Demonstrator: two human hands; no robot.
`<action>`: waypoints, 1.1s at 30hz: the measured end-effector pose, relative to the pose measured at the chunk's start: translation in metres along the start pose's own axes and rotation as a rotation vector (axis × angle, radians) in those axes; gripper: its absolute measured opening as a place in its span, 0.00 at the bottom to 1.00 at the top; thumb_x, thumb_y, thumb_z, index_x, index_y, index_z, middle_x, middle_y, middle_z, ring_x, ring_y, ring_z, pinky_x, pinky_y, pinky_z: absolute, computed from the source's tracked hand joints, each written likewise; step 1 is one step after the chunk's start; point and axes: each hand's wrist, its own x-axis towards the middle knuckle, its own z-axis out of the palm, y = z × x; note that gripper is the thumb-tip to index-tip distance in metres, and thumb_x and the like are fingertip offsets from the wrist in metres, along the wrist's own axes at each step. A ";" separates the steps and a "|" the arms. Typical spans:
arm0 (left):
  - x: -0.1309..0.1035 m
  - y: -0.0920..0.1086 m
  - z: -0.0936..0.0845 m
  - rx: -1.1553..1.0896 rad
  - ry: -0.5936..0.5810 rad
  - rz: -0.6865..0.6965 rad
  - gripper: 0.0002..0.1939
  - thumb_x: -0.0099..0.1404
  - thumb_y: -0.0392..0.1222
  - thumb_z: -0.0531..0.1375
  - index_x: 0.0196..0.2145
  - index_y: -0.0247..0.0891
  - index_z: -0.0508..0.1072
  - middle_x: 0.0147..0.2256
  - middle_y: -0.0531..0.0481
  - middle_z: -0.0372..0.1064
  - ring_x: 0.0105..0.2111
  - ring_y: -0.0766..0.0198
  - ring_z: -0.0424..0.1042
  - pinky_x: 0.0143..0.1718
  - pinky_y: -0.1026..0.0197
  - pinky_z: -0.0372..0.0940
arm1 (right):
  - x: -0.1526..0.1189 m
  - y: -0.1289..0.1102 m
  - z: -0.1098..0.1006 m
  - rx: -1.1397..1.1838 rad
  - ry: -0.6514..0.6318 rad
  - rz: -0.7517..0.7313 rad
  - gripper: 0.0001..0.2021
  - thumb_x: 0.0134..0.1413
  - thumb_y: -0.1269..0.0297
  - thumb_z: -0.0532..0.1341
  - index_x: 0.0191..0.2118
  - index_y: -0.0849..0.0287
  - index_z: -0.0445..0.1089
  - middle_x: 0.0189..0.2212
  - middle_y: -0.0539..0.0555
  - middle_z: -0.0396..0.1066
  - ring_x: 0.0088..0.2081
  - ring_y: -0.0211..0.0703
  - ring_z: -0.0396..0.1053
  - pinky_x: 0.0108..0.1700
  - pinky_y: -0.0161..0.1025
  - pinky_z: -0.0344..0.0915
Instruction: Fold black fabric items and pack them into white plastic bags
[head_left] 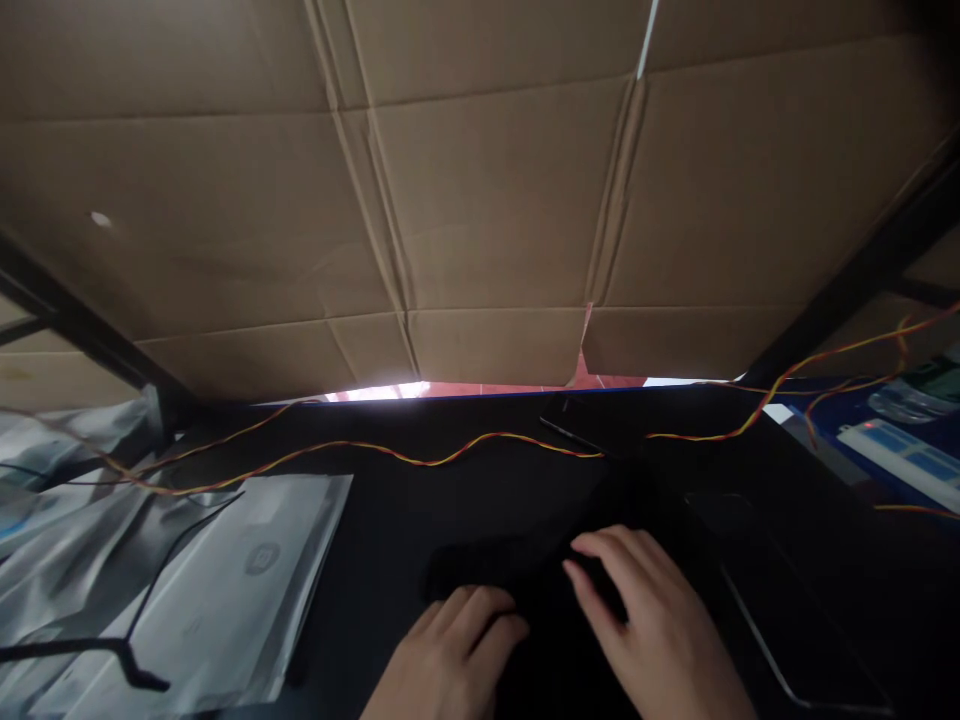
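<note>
Low in the head view, my left hand [461, 650] rests with curled fingers against a very dark, soft-looking thing [480, 565] on the black table. What it is blends into the black surface. To the right, my right hand [652, 620] reaches over the same dark area, thumb and index finger bent toward each other in a near pinch. Whatever lies between those fingertips is too dark to make out. A flat black slab with a pale edge [795, 610], resembling a large phone, lies right of my right hand.
Clear plastic bags [255, 600] cover the table's left side. A red-and-yellow twisted wire [427, 462] crosses behind my hands, near a dark phone-like object [577, 422]. Cardboard [495, 200] rises at the back. A white-and-blue device [900, 455] and clear bottle [911, 400] are at right.
</note>
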 end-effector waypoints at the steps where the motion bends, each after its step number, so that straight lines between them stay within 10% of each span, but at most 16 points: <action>1: 0.000 -0.004 0.002 0.083 0.009 0.009 0.18 0.71 0.36 0.66 0.56 0.48 0.79 0.53 0.51 0.84 0.47 0.52 0.86 0.45 0.53 0.84 | -0.007 0.001 0.004 -0.014 -0.069 -0.042 0.11 0.74 0.60 0.61 0.57 0.50 0.73 0.48 0.56 0.82 0.48 0.56 0.81 0.47 0.50 0.78; 4: -0.010 -0.018 0.006 0.328 0.017 0.045 0.39 0.63 0.56 0.75 0.67 0.41 0.73 0.66 0.38 0.74 0.61 0.34 0.79 0.53 0.37 0.81 | -0.028 0.007 0.016 -0.123 -0.208 -0.117 0.41 0.65 0.49 0.69 0.77 0.50 0.57 0.71 0.62 0.69 0.67 0.75 0.71 0.57 0.69 0.76; 8: -0.024 -0.035 0.002 0.489 0.016 -0.002 0.67 0.54 0.78 0.72 0.78 0.38 0.57 0.74 0.24 0.57 0.68 0.13 0.64 0.53 0.14 0.70 | -0.041 0.014 0.020 -0.182 -0.285 -0.119 0.62 0.55 0.35 0.72 0.83 0.51 0.39 0.77 0.69 0.54 0.71 0.84 0.64 0.57 0.78 0.75; 12: -0.024 -0.033 -0.010 0.449 0.082 0.010 0.61 0.65 0.76 0.64 0.81 0.41 0.48 0.77 0.29 0.53 0.72 0.18 0.58 0.57 0.18 0.69 | -0.038 0.010 0.013 -0.210 -0.222 -0.183 0.50 0.68 0.43 0.66 0.84 0.51 0.39 0.78 0.66 0.53 0.74 0.81 0.58 0.59 0.78 0.74; 18: -0.028 -0.025 0.004 0.396 0.055 0.238 0.30 0.82 0.52 0.57 0.77 0.46 0.62 0.69 0.49 0.72 0.63 0.53 0.77 0.57 0.57 0.77 | -0.047 0.001 0.035 -0.225 -0.187 -0.270 0.38 0.72 0.54 0.62 0.81 0.57 0.52 0.76 0.67 0.58 0.69 0.80 0.67 0.53 0.70 0.81; 29: -0.023 -0.030 0.006 0.349 0.004 0.031 0.52 0.73 0.73 0.60 0.81 0.44 0.47 0.75 0.37 0.59 0.73 0.36 0.64 0.67 0.34 0.68 | -0.025 -0.008 0.043 -0.141 -0.265 -0.060 0.31 0.79 0.52 0.56 0.79 0.53 0.56 0.79 0.58 0.51 0.79 0.71 0.48 0.68 0.74 0.68; 33: -0.009 -0.033 0.000 0.324 0.015 -0.043 0.41 0.80 0.57 0.58 0.81 0.46 0.47 0.77 0.40 0.56 0.74 0.39 0.61 0.69 0.31 0.65 | -0.005 -0.001 0.034 -0.090 -0.290 -0.081 0.27 0.81 0.59 0.52 0.79 0.49 0.57 0.81 0.51 0.46 0.80 0.66 0.43 0.73 0.71 0.61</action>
